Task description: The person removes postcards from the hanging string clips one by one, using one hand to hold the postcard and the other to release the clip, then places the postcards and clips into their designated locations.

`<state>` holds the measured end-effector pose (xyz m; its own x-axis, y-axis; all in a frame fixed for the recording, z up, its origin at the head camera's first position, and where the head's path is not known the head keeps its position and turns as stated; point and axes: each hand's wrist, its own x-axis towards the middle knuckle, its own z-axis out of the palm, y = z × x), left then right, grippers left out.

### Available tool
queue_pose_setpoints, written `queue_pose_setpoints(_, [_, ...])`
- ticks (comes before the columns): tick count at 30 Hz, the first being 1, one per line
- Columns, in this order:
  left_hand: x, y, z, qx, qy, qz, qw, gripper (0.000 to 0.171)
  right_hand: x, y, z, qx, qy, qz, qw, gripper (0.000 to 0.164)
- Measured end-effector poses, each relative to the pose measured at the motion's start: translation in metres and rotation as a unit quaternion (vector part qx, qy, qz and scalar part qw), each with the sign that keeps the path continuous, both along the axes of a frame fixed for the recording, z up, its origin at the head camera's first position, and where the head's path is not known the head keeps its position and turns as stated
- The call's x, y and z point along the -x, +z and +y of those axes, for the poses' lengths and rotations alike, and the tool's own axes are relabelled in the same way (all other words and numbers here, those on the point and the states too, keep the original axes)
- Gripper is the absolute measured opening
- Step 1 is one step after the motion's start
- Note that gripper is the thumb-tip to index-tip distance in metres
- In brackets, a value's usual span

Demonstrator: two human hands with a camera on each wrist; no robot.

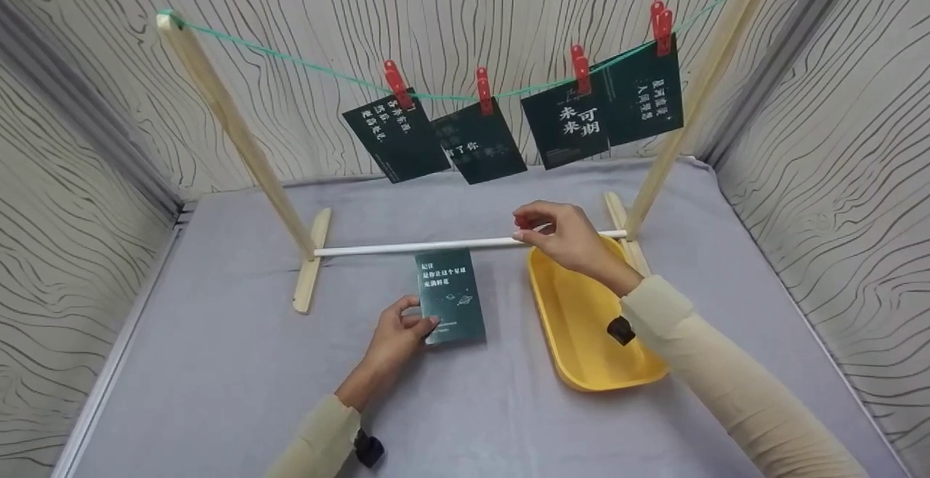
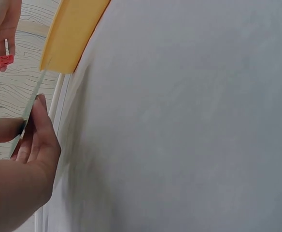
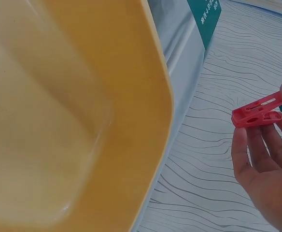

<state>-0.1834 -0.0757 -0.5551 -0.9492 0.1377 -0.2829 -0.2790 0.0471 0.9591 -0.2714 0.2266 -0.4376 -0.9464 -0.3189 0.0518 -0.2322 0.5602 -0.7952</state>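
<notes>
Four hung cards (image 1: 563, 136), four clips (image 1: 484, 91); left hand (image 1: 396, 336) pinches fifth card (image 1: 454, 300), right hand (image 1: 572, 237) fifth clip (image 3: 251, 116).

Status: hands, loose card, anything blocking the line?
Left hand pinches loose card, unclipped. Right hand holds red clip. Four hanging cards crowd the middle and right of green line; left stretch looks free.

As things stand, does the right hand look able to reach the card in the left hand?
Probably yes: nothing shows between the right hand and the green card, whose upper part is clear of the left hand. The red clip pinched in the right hand may limit its grip.
</notes>
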Motion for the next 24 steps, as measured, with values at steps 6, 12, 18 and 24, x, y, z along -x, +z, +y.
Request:
queue_pose_setpoints(6, [-0.003,-0.007,0.003,-0.004,-0.016,-0.011,0.9998,0.033,0.000,-0.005,0.006,-0.022,-0.001,-0.011,1.000,0.035])
queue_pose_setpoints(12, [-0.006,-0.012,0.006,-0.007,-0.021,-0.015,0.9996,0.035,0.001,-0.012,0.010,-0.038,0.007,-0.030,0.999,0.033])
queue_pose_setpoints(18, [-0.005,-0.011,0.007,-0.002,-0.023,-0.018,0.9996,0.034,0.002,-0.016,0.012,-0.047,0.027,-0.035,0.998,0.032])
queue_pose_setpoints(24, [-0.006,-0.009,0.010,0.003,-0.024,-0.020,0.9995,0.034,0.002,-0.020,0.015,-0.075,0.055,-0.056,0.994,0.032])
